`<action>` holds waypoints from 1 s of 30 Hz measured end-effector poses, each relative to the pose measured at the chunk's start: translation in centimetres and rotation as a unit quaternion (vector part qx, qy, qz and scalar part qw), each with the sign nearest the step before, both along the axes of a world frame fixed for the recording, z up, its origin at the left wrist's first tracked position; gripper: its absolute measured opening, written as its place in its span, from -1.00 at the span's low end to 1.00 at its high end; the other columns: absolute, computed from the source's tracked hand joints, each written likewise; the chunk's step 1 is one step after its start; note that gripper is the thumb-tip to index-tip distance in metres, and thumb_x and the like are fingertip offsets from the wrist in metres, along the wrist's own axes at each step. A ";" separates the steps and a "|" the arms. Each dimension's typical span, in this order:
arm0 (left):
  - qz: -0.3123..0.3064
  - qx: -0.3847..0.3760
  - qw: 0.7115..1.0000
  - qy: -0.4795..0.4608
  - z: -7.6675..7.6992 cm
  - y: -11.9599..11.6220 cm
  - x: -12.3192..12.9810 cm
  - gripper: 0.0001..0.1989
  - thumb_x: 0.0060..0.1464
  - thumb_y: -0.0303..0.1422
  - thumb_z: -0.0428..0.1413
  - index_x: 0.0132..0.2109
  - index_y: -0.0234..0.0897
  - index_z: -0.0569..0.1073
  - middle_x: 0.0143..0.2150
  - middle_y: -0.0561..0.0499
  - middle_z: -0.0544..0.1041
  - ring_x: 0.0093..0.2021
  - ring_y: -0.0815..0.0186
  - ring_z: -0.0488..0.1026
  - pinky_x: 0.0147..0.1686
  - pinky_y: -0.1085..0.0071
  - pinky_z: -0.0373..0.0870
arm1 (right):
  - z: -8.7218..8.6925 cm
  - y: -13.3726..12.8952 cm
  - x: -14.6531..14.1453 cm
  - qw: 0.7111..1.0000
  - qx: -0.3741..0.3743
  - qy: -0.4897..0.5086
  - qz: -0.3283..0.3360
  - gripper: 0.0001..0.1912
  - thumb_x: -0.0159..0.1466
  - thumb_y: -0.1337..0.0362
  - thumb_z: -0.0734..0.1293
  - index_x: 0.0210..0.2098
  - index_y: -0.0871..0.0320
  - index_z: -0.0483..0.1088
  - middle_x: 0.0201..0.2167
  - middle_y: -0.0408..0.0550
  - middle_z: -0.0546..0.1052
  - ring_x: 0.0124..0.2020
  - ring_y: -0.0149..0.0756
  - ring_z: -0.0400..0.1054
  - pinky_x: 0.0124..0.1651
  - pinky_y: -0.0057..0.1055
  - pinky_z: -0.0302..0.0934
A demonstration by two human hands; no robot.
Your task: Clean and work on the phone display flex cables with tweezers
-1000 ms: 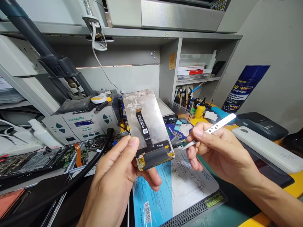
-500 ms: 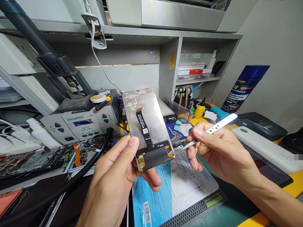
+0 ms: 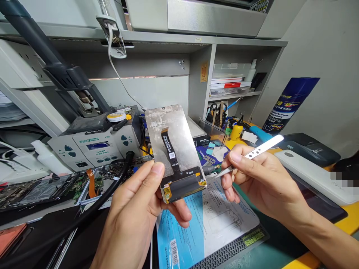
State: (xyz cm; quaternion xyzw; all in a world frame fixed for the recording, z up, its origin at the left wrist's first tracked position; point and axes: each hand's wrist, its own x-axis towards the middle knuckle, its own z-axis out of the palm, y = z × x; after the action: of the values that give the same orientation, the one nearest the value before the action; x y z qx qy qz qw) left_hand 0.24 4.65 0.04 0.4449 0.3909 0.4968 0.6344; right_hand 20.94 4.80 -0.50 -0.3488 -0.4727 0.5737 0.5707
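A phone screen (image 3: 183,142) with a silvery metal back is tilted up in front of me, a black flex cable (image 3: 170,149) lying along its middle. My left hand (image 3: 140,201) grips its lower left corner, thumb on the back and fingers beneath. Between the thumb and fingers of my right hand (image 3: 252,175) are metal tweezers (image 3: 265,146) with holes in the handle. Their tips point at the screen's lower right corner, by the gold-coloured contacts (image 3: 202,179); whether they touch it I cannot tell. Below lies a blue and white printed package (image 3: 185,239).
A hot air station (image 3: 92,147) stands behind on the left, its thick black hose (image 3: 92,201) running across the bench. Circuit boards fill a tray (image 3: 81,198). On the right are a blue spray can (image 3: 291,104), a yellow bottle (image 3: 237,130) and a white device (image 3: 314,175).
The tweezers' handle end has shifted very slightly to the right. Both hands and the phone screen stay almost exactly where they were.
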 end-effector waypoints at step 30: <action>0.042 -0.020 0.998 0.038 1.0 0.3 0.9 -0.64 0.07 -0.02 0.13 -0.34 -0.26 0.49 -0.60 -0.03 0.54 -0.50 0.13 0.57 -0.53 0.34 0.48 | -0.4 -0.3 -0.2 0.998 0.051 -0.020 -0.008 -0.79 0.33 0.17 0.33 -0.40 0.11 0.46 -0.55 -0.09 0.59 -0.59 -0.32 0.48 -0.60 -0.52 0.33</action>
State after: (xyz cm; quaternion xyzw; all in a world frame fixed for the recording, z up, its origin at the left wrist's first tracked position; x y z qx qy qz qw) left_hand 1.10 4.97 1.06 0.4343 0.4430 0.4978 0.6060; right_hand 20.78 4.54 -0.91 -0.3345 -0.5095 0.5372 0.5830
